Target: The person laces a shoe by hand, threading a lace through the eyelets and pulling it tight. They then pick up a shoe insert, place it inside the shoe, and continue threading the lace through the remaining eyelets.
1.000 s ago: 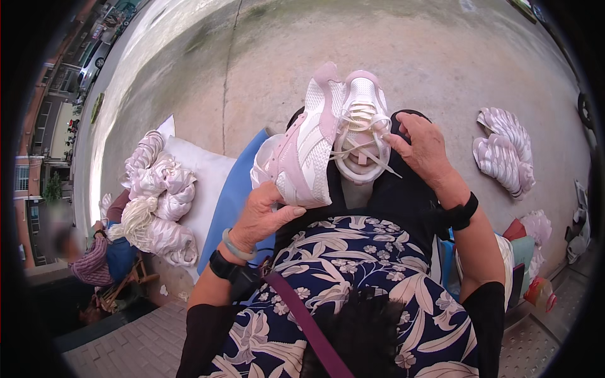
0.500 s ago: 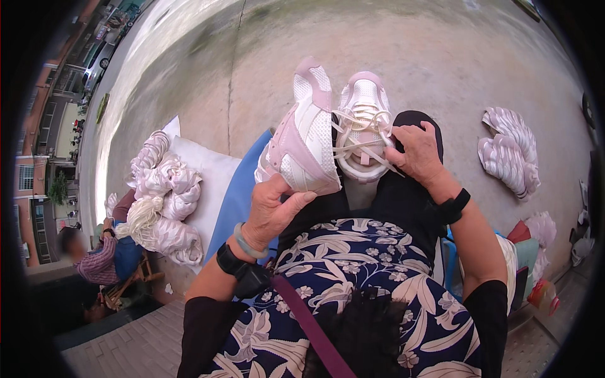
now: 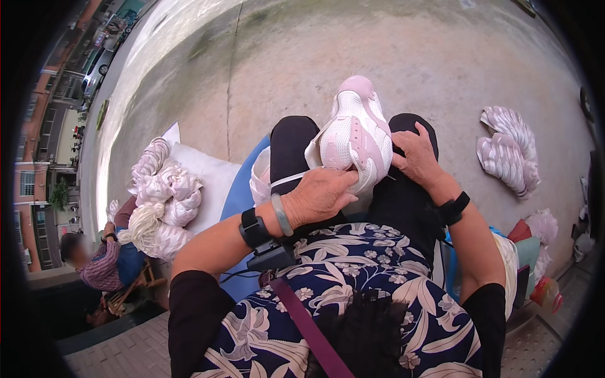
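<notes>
Between my knees is a pink-and-white sneaker upper [image 3: 355,135], its pink toe pointing away from me and its side panel turned up. My left hand [image 3: 324,192] is closed on its heel end, thumb and fingers pinching the edge. On the other side, my right hand [image 3: 417,154] has curled fingers against the upper's right edge; whatever lies under them is hidden. A white strip [image 3: 288,178] crosses my left thigh toward the left hand. Beside that thigh shows part of another pink-and-white piece [image 3: 260,179], mostly hidden. No second laced upper can be made out under the held one.
Bundles of pink-and-white uppers [image 3: 169,189] lie on a white sheet [image 3: 211,173] at left, near a blue cloth [image 3: 242,195]. More bundled uppers [image 3: 509,151] rest on the concrete at right. A seated person [image 3: 104,264] is at the far left.
My left hand has swung right with its upper, now over the spot where the laced upper was. The laces are no longer visible. My right hand has barely moved.
</notes>
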The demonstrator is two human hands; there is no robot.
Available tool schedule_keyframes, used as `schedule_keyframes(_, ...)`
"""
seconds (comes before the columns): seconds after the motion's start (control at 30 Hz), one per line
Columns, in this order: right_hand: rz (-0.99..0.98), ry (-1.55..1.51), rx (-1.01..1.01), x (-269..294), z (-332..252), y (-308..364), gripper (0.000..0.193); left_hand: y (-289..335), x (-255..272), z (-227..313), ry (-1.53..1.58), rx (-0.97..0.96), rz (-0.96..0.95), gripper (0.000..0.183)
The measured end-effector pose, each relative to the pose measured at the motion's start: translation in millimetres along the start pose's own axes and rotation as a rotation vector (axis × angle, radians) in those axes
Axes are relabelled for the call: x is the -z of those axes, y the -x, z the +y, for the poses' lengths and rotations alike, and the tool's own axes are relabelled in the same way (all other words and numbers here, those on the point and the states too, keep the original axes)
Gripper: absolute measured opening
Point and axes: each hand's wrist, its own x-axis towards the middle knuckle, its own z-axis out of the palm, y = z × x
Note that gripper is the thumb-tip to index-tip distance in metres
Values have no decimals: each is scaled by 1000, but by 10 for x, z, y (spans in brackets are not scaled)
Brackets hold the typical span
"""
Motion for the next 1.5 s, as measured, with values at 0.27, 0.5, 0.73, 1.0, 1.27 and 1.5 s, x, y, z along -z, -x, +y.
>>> schedule_keyframes(0.27,208,-357,-216,331,-526,57,21,-315,-46,-30,-226,-49,-314,41)
schedule_keyframes(0.5,162,92,38,87,-517,11,36,-428,-153,-112,-378,-267,-291,36)
schedule_keyframes(0.73,91,128,-63,58,-220,141,29,-192,13,-200,-45,-528,299,29)
schedule_keyframes(1.0,31,198,-5,-56,-130,187,25,-279,12,-184,-177,-98,350,27)
schedule_keyframes(1.27,154,193,24,-146,-98,362,28,-401,-60,-95,-247,-328,97,48)
schedule_keyframes(1.5,482,-247,-194,221,95,801,19,-452,-121,-268,-525,-403,23,41)
